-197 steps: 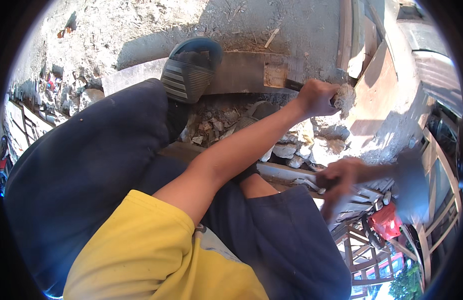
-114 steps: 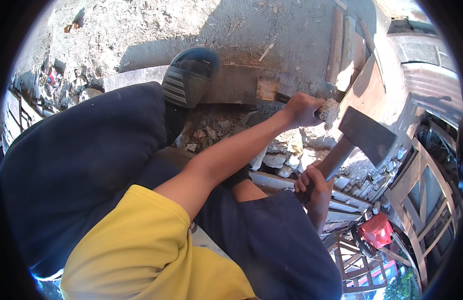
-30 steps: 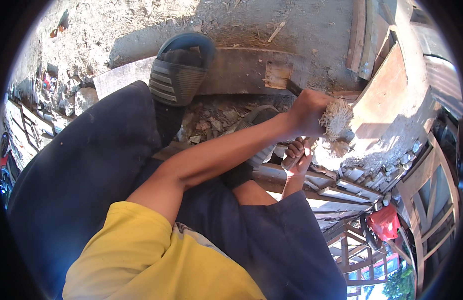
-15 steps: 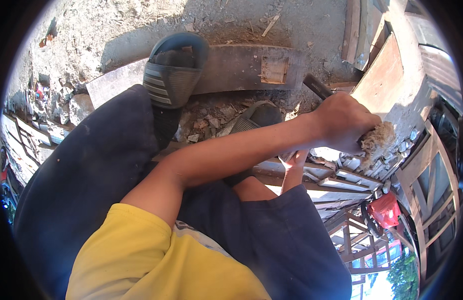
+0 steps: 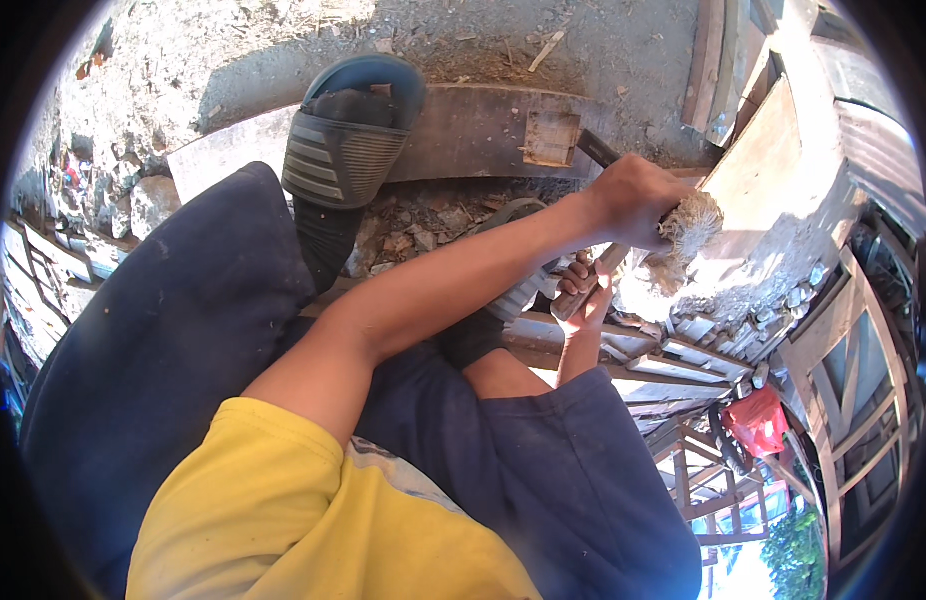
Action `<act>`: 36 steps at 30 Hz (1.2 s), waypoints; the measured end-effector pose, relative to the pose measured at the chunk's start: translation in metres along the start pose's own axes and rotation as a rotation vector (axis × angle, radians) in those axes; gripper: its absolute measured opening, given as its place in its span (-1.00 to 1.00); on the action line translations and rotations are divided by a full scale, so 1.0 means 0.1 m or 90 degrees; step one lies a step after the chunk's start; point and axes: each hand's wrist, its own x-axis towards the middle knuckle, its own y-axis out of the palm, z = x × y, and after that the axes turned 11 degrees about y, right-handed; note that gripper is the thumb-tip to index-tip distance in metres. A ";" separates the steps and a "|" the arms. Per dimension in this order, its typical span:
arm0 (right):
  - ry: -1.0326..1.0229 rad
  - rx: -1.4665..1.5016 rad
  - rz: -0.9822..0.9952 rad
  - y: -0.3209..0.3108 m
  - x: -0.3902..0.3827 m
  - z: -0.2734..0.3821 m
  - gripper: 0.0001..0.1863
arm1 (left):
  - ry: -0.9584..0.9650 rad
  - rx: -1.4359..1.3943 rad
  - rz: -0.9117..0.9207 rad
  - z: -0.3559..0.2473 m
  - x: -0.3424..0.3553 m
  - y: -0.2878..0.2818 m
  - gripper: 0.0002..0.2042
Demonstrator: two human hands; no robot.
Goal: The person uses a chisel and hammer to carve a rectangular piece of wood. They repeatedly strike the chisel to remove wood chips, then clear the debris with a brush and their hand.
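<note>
My left hand is closed in a fist around a dark bar-like tool, whose end sticks out beyond the thumb side. A tan, frayed clump of fibre juts from the fist's other side; whether it is one piece with the bar I cannot tell. Just below, my right hand grips a flat piece of wood, its fingers wrapped over it. The far end of that wood reaches close under my left fist. My left forearm crosses over my legs, while part of my right forearm is hidden behind my thigh.
My foot in a striped slide sandal rests on a long board. Broken rubble lies just below it. A plywood sheet leans at the right, near wooden frames and a red bag.
My left fist has moved left and slightly up, carrying the dark bar and the fibre clump with it. My right hand and its wood piece show more fully from under my left forearm.
</note>
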 end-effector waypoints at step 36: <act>-0.036 -0.020 -0.045 -0.04 -0.29 0.34 -0.76 | -0.091 0.161 -0.047 0.15 0.15 0.33 -0.78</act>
